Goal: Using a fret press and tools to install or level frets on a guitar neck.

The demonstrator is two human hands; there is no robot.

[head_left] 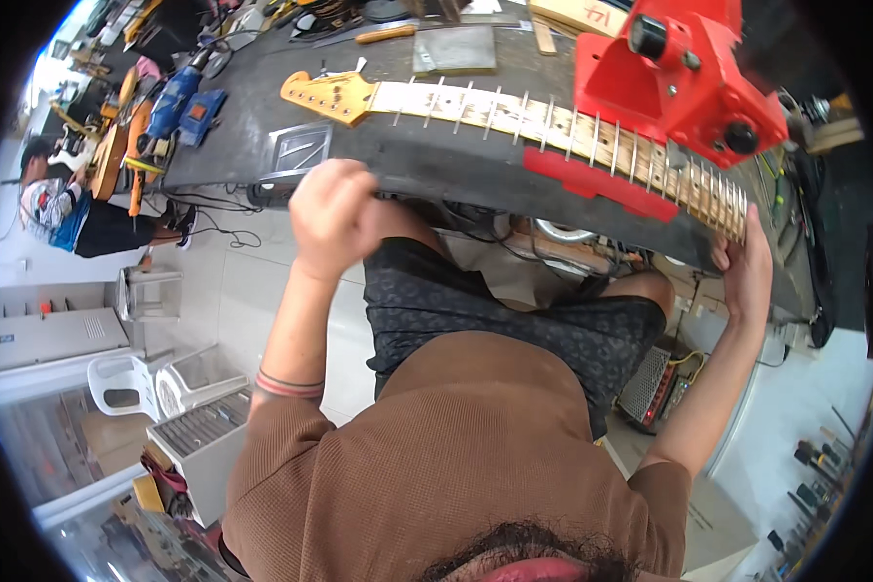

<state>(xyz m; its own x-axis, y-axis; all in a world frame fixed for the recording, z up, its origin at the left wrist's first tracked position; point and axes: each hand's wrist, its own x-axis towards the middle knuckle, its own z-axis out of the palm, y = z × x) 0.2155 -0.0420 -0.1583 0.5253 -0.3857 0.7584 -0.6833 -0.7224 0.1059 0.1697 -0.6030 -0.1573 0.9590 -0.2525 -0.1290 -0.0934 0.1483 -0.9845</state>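
Observation:
A pale guitar neck (502,109) lies across the bench, headstock (328,97) to the left. Fret wires cross its fingerboard, and their ends stick out past both edges. Over its right half stands a red press (679,73), with a flat red piece (592,184) showing along the near side. My right hand (750,260) grips the heel end of the guitar neck, thumb and fingers around its edge. In front of the bench edge, my left hand (332,218) is raised and closed, apart from the neck. Whatever its curled fingers may hold is hidden.
A small clear tray (298,148) with thin metal pieces sits near the front edge. Behind the neck lie a grey metal plate (454,48) and a wooden-handled tool (386,34). A blue power tool (173,102) rests at left. Another person (87,209) stands farther left. White chairs (126,383) stand behind.

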